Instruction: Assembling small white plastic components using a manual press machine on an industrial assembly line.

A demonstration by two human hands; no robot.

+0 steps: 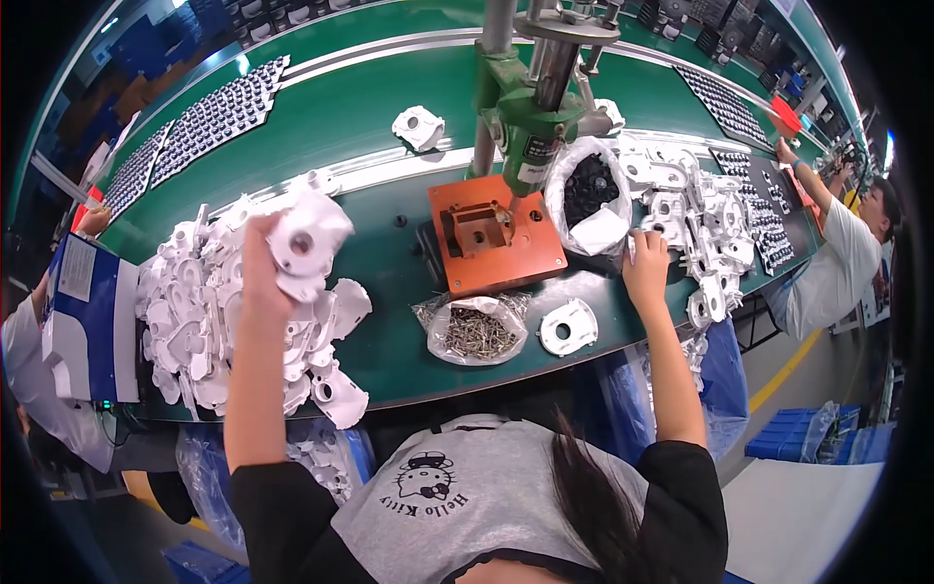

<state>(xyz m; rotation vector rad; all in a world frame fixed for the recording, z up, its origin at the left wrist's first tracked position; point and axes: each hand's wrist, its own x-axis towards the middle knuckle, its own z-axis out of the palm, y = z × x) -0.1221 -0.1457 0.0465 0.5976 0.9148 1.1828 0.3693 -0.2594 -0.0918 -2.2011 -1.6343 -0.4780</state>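
Note:
My left hand (263,261) is raised over the left part of the bench, fingers wrapped round a white plastic housing (309,232) with a round hole. Below and beside it spreads a heap of white plastic housings (199,311). My right hand (646,261) is at the right edge of a clear bag of black plastic parts (592,185), beside the right-hand pile of white plastic parts (715,229). Its fingers are curled together; what they hold, if anything, is too small to make out. One loose white housing (569,328) lies flat on the bench left of my right forearm.
A green bench press (545,122) stands mid-bench above an orange fixture block (498,238). In front is a bag of screws (477,329). Another white housing (418,128) lies on the green conveyor (365,102). A co-worker (837,248) is at the right; another person's sleeve shows far left.

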